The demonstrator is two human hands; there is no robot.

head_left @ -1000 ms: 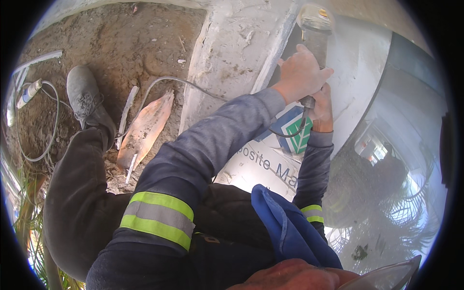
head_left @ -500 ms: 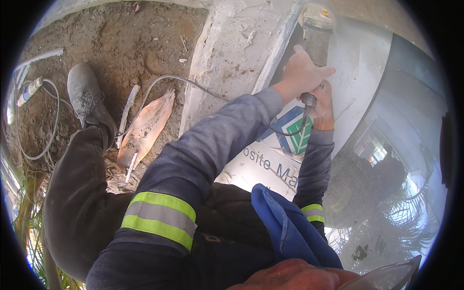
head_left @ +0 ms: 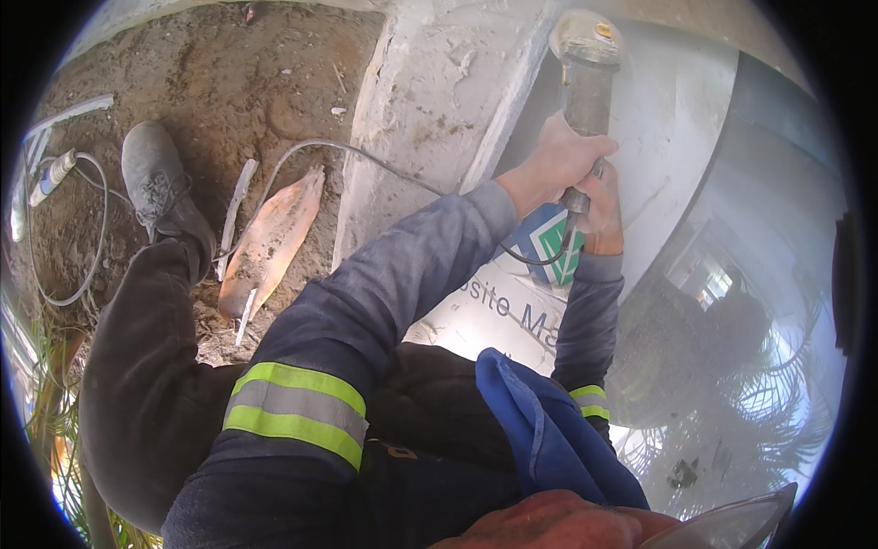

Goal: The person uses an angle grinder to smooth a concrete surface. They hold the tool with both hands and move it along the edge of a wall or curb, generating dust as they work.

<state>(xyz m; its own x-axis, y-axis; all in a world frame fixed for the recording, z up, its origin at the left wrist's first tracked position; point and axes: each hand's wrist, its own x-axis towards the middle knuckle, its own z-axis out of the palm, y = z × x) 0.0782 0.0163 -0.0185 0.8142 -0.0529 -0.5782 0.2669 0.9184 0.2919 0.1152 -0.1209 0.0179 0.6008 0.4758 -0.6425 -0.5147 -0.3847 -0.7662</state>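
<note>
Both of my hands grip a dusty, corded angle grinder (head_left: 588, 102), its rounded head pointing away from me at the top of the view. My left hand (head_left: 560, 156) is closed around the body. Just behind it, my right hand (head_left: 600, 203) wraps the rear end, where the grey cord (head_left: 529, 260) comes out. The grinder lies over a pale, dust-covered panel edge (head_left: 672, 119); its disc is hidden, so contact cannot be told. Below my hands is a printed sheet (head_left: 498, 306) with a blue and green emblem.
On the left, the cord crosses bare soil (head_left: 229, 73) past a dry husk-like piece (head_left: 274, 240) and white strips. A plug connector (head_left: 55, 176) lies near my shoe (head_left: 157, 178). A rough concrete curb (head_left: 416, 110) runs alongside; a glossy reflecting surface (head_left: 722, 366) stands at right.
Both hands and the grinder have shifted slightly left and nearer to me. The grip stays the same.
</note>
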